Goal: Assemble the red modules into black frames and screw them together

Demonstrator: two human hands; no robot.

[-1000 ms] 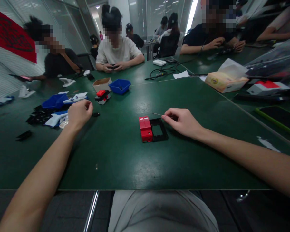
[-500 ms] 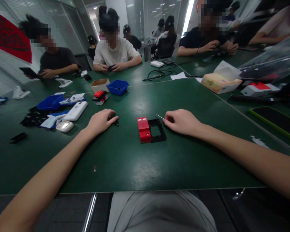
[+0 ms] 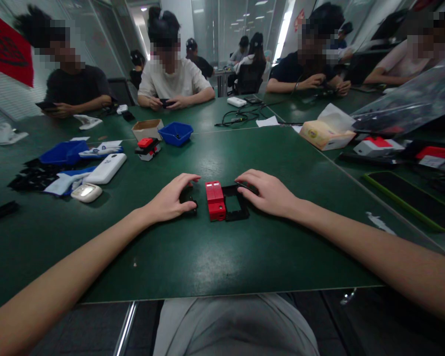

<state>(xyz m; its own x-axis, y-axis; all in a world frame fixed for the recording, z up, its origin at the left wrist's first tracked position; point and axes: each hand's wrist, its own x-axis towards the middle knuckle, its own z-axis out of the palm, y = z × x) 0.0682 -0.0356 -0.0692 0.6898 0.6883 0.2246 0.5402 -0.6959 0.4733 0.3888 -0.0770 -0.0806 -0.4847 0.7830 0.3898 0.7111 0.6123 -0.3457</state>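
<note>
A red block-shaped plastic part (image 3: 215, 201) lies on the table between my hands, against the left side of a flat black frame (image 3: 239, 215) with a rectangular opening. My left hand (image 3: 168, 200) rests to its left, fingers apart and curved. A small black piece (image 3: 193, 207) sits by the thumb, partly hidden by the hand. Over the frame's right edge is my right hand (image 3: 269, 193), thumb and fingers spread, fingertips at the frame. A thin dark strip shows between them; whether it belongs to the frame I cannot tell.
Beyond my left hand are a red-and-black assembly (image 3: 147, 148), a blue bin (image 3: 176, 134), a cardboard box (image 3: 147, 129), a white case (image 3: 107, 168) and gloves. On the right lie a tissue pack (image 3: 324, 133) and a green-edged phone (image 3: 411, 200). Several people sit around the table.
My left hand has moved right, closer to the red part, and its fingers have spread. My right hand has opened and come to the frame; the thin metal pin it held no longer shows.
</note>
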